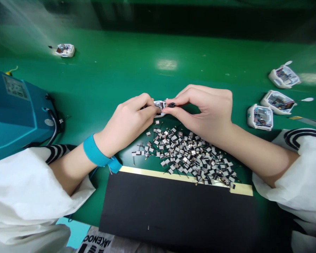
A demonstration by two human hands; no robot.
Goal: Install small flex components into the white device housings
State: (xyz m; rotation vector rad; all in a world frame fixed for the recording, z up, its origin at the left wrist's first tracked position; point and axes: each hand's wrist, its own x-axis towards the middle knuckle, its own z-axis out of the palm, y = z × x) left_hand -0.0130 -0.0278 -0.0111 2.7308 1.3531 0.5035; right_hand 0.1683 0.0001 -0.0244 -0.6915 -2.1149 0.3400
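Note:
A small white device housing with circuitry inside sits between my two hands above the middle of the green table. My left hand is closed around its left side, fingertips on the housing. My right hand pinches at its right edge, and a small black piece shows between thumb and forefinger. Just below my hands lies a loose pile of small square modules with short black leads. A teal band is round my left wrist.
Three open white housings stand at the right, beside tweezers. Another housing is at the upper left. A blue machine with a cable fills the left edge. A black mat with yellow tape lies at the front.

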